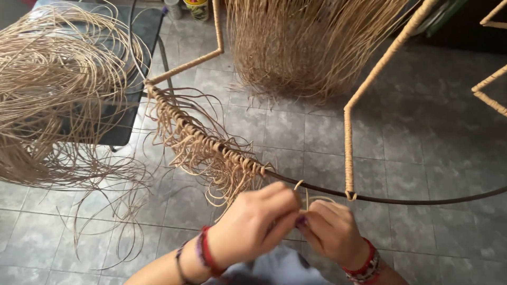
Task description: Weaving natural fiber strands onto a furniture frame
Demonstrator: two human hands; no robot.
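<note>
The left hand [252,224] is wearing red and purple string bracelets [205,253] plus a thin dark band [180,264] at the wrist; the right hand [332,230] is wearing red and white beaded bracelets [364,264], its thumbnail showing dark purple polish [301,221], both forearms staying bare

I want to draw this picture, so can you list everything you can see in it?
Dark rod: one, dark brown, curving across the middle.
Knotted strands: many, tan, tied along the rod's left part.
Loose strand pile: one, tan, left, on a dark table.
Hanging strand bundle: one, tan, top centre.
Wrapped frame bars: several, tan, centre and right.
Floor tiles: many, grey.
Left hand: pinching a thin strand.
Right hand: pinching it too.
</note>
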